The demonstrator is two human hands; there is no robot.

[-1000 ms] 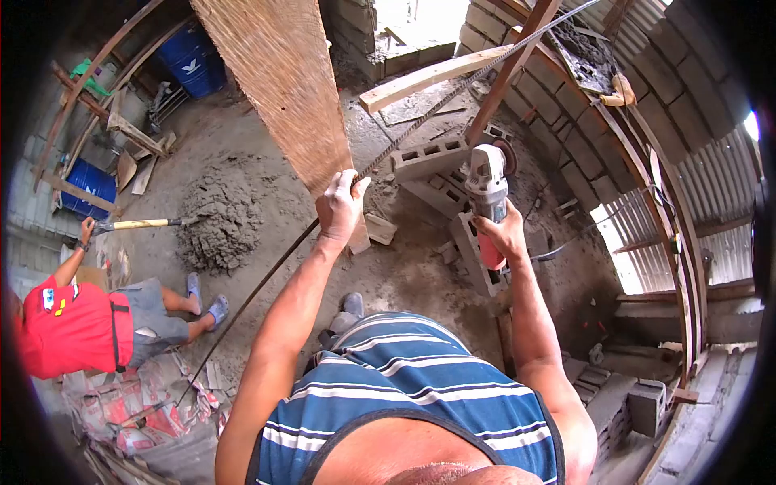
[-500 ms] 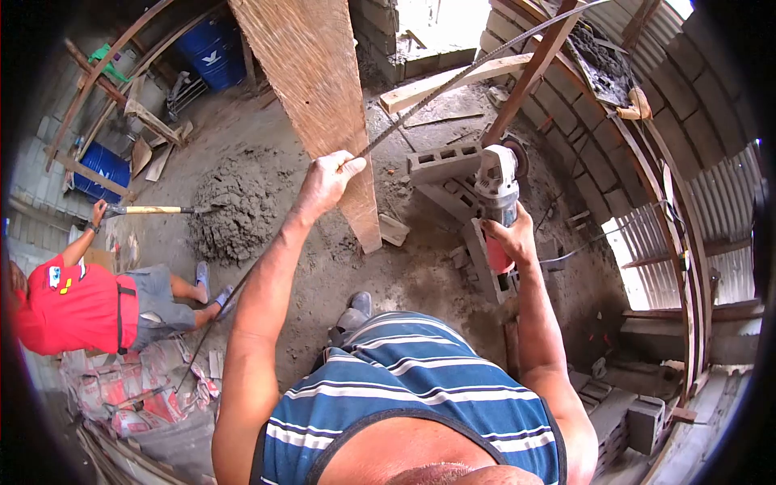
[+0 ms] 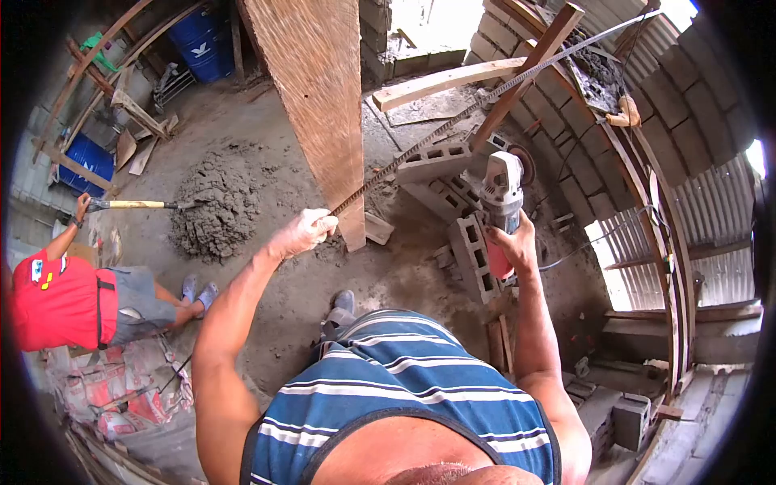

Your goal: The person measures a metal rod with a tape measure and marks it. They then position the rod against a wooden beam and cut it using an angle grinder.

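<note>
My left hand [image 3: 303, 233] is closed around a long ribbed steel rebar [image 3: 428, 139], which slants from my fist toward the upper right. The bar passes across the lower part of a wide wooden board [image 3: 311, 89]. In my right hand [image 3: 517, 242] is an angle grinder [image 3: 503, 190], gripped by its body with the head pointing away from me. Its disc [image 3: 525, 164] sits on the right side of the head, apart from the rebar. Whether the disc spins cannot be made out.
Hollow concrete blocks [image 3: 470, 255] lie beyond and beside the grinder. At left, a co-worker in a red shirt [image 3: 61, 299] holds a shovel [image 3: 133, 204] at a mortar heap [image 3: 214, 202]. Blue drums [image 3: 202, 48] stand at the back. A wooden post [image 3: 525, 77] leans at right.
My left hand has moved down and to the left, drawing the rebar lower across the board. The grinder stays in my right hand at nearly the same spot. The view has shifted slightly.
</note>
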